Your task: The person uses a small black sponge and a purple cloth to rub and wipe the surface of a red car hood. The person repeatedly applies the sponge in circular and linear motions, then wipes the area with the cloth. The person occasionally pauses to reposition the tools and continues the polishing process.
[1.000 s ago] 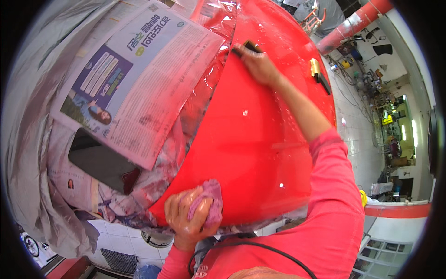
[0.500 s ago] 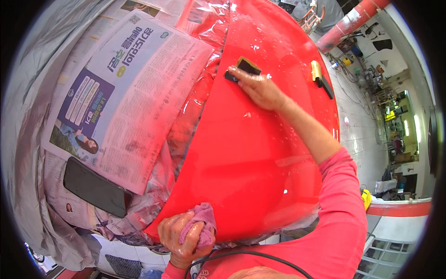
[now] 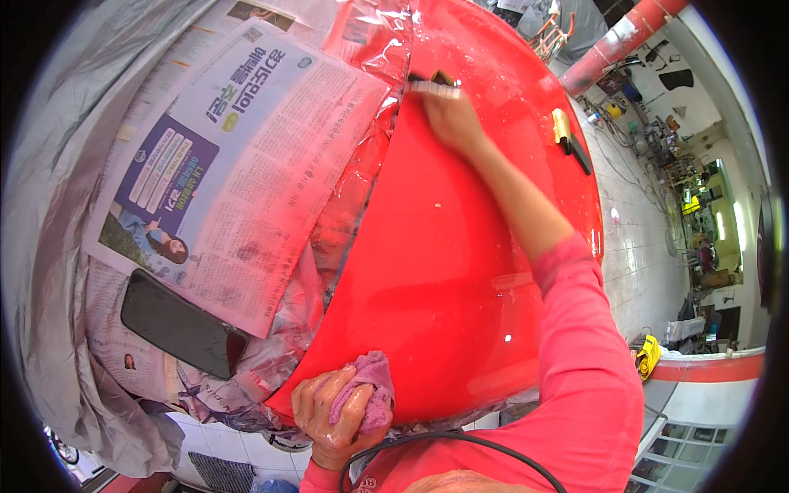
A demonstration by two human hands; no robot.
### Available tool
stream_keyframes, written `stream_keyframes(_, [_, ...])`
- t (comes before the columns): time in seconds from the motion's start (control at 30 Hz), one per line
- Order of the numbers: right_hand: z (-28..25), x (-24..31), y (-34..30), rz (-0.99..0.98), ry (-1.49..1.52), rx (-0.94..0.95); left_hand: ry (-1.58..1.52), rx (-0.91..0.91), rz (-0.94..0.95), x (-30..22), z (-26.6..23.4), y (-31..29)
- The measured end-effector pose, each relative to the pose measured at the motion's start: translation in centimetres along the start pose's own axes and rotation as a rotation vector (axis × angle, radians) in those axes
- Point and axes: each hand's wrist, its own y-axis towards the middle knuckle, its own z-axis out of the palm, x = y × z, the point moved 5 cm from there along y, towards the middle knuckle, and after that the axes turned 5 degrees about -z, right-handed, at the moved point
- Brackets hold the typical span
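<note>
Head view: two hands on a glossy red panel

Head camera looks down on a curved red panel (image 3: 444, 271), wet and shiny, with clear plastic film (image 3: 362, 164) crumpled along its left edge. The right hand (image 3: 448, 115) reaches far up the panel, arm in a pink sleeve (image 3: 592, 353); its fingers are clenched around a small flat block (image 3: 434, 85) with a dark back and pale edge, pressed against the panel just beyond the fingertips, right where red surface meets film. The left hand (image 3: 333, 407) sits at the panel's near rim, its wet fingers (image 3: 349, 411) clenched on a bunched pink cloth (image 3: 374, 386) that touches the red edge.

Left of both hands, newspaper sheets (image 3: 238, 172) and grey covering (image 3: 49, 246) mask the rest of the body, and a dark phone-like slab (image 3: 181, 324) lies on the paper. Well to the right of the right hand's fingers, a yellow and black tool (image 3: 569, 140) rests on the panel. A black cable (image 3: 444, 440) curves just below the left hand.
</note>
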Motion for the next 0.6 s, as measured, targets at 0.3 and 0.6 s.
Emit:
stream_keyframes(0.3, [1.5,-1.6,1.9,-0.197,-0.268,0.294,0.025,-0.013,0.009,0.4,-0.2,-0.6])
stream_keyframes(0.6, [2.2,-4.1,2.6,-0.141,-0.12,0.068,0.045,-0.02,-0.031,0.2,-0.1,-0.2])
